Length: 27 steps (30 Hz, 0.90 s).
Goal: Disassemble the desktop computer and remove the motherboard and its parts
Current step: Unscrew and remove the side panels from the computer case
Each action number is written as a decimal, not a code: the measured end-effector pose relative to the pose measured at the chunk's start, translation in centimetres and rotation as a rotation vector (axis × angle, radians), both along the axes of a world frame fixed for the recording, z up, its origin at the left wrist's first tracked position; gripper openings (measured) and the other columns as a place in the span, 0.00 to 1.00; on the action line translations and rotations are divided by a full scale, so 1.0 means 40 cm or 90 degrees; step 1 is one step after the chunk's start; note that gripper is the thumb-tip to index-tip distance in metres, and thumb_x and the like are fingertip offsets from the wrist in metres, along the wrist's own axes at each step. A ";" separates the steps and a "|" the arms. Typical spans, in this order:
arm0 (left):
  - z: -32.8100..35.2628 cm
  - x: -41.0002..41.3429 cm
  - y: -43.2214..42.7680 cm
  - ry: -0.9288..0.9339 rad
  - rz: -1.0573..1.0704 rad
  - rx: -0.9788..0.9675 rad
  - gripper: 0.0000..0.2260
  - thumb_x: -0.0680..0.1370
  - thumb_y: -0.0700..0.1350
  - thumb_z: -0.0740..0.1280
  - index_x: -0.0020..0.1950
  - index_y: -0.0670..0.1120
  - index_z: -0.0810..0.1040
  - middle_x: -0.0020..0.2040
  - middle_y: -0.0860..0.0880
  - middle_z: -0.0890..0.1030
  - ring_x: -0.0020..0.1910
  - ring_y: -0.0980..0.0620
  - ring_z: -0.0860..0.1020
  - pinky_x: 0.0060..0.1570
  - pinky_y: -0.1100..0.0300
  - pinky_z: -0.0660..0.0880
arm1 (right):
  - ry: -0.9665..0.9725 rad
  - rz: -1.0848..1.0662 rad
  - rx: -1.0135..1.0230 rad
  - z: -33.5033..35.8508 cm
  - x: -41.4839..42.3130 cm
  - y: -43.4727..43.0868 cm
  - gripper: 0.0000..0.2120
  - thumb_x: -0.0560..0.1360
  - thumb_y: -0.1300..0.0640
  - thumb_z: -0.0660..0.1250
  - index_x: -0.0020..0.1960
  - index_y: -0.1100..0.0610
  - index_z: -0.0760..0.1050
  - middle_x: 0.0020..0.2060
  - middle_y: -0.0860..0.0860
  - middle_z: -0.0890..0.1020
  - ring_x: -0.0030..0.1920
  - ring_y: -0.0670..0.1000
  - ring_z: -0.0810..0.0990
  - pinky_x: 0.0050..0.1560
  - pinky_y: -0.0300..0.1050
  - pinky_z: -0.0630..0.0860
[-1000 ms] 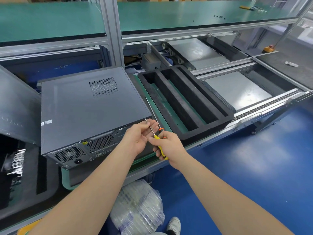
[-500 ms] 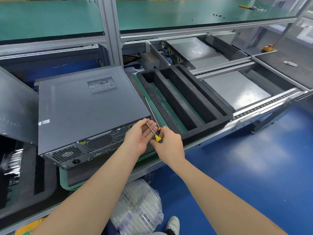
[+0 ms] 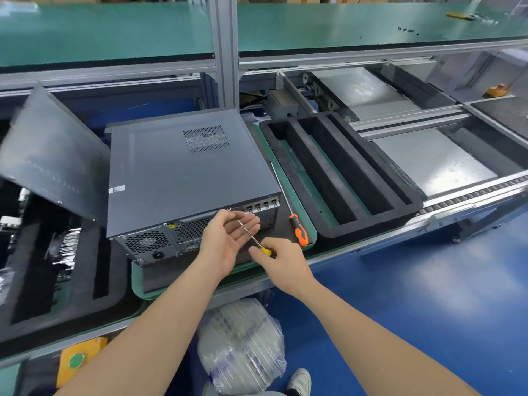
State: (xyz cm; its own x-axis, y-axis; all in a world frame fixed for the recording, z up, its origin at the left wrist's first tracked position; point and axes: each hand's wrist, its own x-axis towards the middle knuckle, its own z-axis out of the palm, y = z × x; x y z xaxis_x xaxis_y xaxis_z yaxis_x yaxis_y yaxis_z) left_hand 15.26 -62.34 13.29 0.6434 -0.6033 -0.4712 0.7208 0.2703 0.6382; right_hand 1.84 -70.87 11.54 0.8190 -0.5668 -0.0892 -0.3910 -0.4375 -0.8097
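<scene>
A dark grey desktop computer case (image 3: 183, 170) lies on its side on a green-edged mat, its rear panel with fan grille and ports facing me. My right hand (image 3: 281, 264) grips the yellow handle of a small screwdriver (image 3: 254, 238). The shaft slants up to the left across my left hand (image 3: 228, 241), whose palm is turned up with fingers relaxed under the shaft, just in front of the rear panel. A second, long screwdriver with an orange handle (image 3: 298, 230) lies on the mat to the right of the case.
A black foam tray with long slots (image 3: 337, 178) sits right of the case. A loose grey side panel (image 3: 48, 155) leans at the left over another foam tray holding parts. A plastic-wrapped bundle (image 3: 240, 344) lies on the blue floor beside my shoe.
My hands have drawn back a little from the case's rear edge. The left hand has opened, palm up, under the screwdriver shaft. The orange-handled screwdriver now shows fully.
</scene>
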 end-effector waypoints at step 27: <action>0.001 0.158 0.355 -0.027 -0.009 0.011 0.10 0.83 0.38 0.65 0.63 0.39 0.82 0.54 0.42 0.86 0.53 0.48 0.86 0.48 0.58 0.83 | 0.025 -0.047 0.740 0.085 0.229 0.337 0.15 0.85 0.51 0.58 0.42 0.57 0.71 0.31 0.54 0.74 0.22 0.49 0.64 0.22 0.38 0.58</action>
